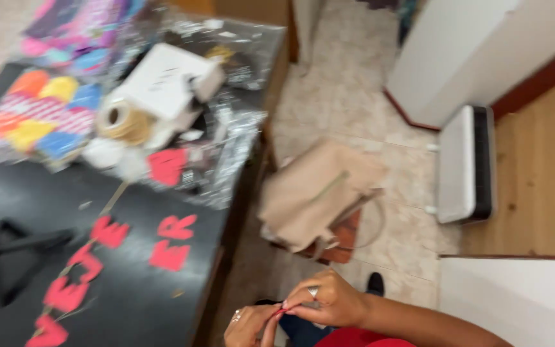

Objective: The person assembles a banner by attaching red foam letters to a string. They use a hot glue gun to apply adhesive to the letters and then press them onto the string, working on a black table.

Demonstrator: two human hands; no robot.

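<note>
Head view, blurred by motion: both hands low at the bottom edge, off the right side of the black table (pixel 162 302), over the tiled floor (pixel 335 96). Right hand (pixel 329 299) with a ring on one finger, curled over from the right, fingertips pinched on a small thin red piece (pixel 285 311). Left hand (pixel 248 324), also ringed, coming up from below, thumb and fingers closed on the same piece from the left. Fingertips of the two hands touching, or very nearly, around it. Too small and smeared to tell what kind of piece; long axis apparently left to right, running from one pinch toward the other. Neither hand clearly nearer, both right on it.

Well up and left of the hands, on the table: red cut-out letters (pixel 175 241), two loose, others strung along a thin cord (pixel 75 273). Further back, a roll of twine (pixel 123 122), a white box (pixel 165 80), clear plastic wrapping (pixel 239 128), a sheet of coloured hearts (pixel 40 109). Beside the table on the floor, a tan bag (pixel 316 193); further right, a white flat appliance (pixel 464 164) against the wall
</note>
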